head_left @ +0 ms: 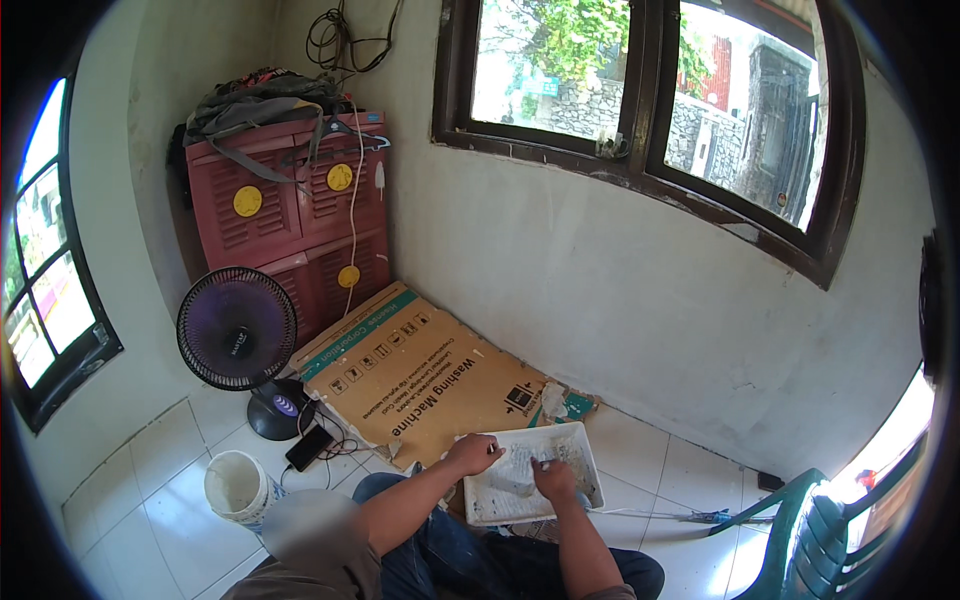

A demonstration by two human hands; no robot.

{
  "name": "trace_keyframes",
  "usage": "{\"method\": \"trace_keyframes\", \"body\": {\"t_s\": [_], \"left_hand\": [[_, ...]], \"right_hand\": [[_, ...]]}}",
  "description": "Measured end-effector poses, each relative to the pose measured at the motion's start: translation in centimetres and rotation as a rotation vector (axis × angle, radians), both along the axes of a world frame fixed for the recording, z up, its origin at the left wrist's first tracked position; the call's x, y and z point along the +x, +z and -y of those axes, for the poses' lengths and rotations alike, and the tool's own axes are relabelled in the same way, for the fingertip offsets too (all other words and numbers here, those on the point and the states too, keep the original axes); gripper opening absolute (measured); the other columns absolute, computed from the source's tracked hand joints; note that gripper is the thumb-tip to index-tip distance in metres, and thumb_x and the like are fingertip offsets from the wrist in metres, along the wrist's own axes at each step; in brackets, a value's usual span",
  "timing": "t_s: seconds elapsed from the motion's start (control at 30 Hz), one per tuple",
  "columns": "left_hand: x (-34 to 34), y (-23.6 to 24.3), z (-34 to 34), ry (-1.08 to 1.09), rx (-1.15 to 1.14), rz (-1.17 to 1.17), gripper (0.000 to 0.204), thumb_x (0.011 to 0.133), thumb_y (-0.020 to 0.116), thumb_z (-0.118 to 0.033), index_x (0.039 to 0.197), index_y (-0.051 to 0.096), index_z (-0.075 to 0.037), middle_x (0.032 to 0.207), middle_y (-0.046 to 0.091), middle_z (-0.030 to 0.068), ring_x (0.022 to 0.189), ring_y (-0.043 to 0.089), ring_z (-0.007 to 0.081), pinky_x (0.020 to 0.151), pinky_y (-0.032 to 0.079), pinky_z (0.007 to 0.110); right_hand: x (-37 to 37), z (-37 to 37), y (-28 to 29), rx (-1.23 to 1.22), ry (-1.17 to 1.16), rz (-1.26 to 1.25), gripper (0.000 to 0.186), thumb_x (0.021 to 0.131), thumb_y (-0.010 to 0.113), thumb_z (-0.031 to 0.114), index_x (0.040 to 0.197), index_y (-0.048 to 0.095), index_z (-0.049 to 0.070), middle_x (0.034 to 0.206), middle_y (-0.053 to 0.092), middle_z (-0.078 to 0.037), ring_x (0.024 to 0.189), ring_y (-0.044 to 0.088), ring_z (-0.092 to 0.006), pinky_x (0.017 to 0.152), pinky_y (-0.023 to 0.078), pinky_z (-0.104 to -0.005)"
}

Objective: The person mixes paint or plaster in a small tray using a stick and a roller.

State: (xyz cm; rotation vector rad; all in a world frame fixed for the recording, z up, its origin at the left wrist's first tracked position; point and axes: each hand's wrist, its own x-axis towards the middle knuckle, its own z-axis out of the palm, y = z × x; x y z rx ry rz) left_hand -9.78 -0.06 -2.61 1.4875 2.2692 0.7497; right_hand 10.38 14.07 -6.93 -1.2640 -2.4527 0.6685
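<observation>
Sitting in a small room corner with pale walls, dark-framed windows (650, 110) and a white tiled floor (150, 480). Leaning against the wall, a flattened brown cardboard box (420, 375). Resting on the floor at its lower edge, just before the knees, a white paint tray (530, 470) smeared with white. Gripping the tray's upper left rim, the left hand (473, 453), fingers curled over the edge. Pressing down inside the tray near its middle, the right hand (553, 480), fingers bent; cannot tell whether holding anything small. Standing to the left, a white bucket (238, 487), with a dark phone (309, 447) beside it and a purple fan (238, 330) behind. Backing the fan, a red plastic cabinet (290, 215) topped with bags. Showing at the lower right, a green plastic chair (820, 530).
</observation>
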Motion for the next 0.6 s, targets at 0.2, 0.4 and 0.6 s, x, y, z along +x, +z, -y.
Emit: {"method": "trace_keyframes", "body": {"t_s": [0.2, 0.4, 0.6], "left_hand": [[-0.1, -0.4, -0.2, 0.004, 0.022, -0.011, 0.038, 0.096, 0.067, -0.044, 0.103, 0.075, -0.008, 0.090, 0.076, 0.0152, 0.085, 0.073, 0.0326, 0.080, 0.057, 0.043], [-0.3, -0.7, -0.1, 0.000, 0.004, -0.022, 0.040, 0.096, 0.065, -0.047, 0.103, 0.075, -0.009, 0.094, 0.076, 0.0157, 0.090, 0.072, 0.0338, 0.083, 0.057, 0.046], [0.1, 0.0, -0.2, -0.012, -0.027, -0.006, 0.041, 0.097, 0.063, -0.048, 0.104, 0.075, -0.009, 0.099, 0.076, 0.0164, 0.097, 0.072, 0.0351, 0.087, 0.056, 0.048]], "right_hand": [[1.7, -0.6, 2.5, 0.271, -0.043, -0.047, 0.045, 0.095, 0.066, 0.045, 0.092, 0.080, 0.002, 0.087, 0.074, -0.025, 0.082, 0.073, -0.0428, 0.080, 0.058, -0.0524], [-1.1, 4.2, 3.6, -0.109, 0.411, -0.199, 0.035, 0.099, 0.064, 0.039, 0.100, 0.080, 0.008, 0.093, 0.076, -0.021, 0.091, 0.072, -0.0427, 0.090, 0.055, -0.0494], [0.1, 0.8, 1.3, -0.274, 0.424, -0.017, 0.041, 0.099, 0.061, 0.045, 0.104, 0.080, 0.008, 0.103, 0.076, -0.022, 0.104, 0.071, -0.0416, 0.098, 0.053, -0.0470]]}}
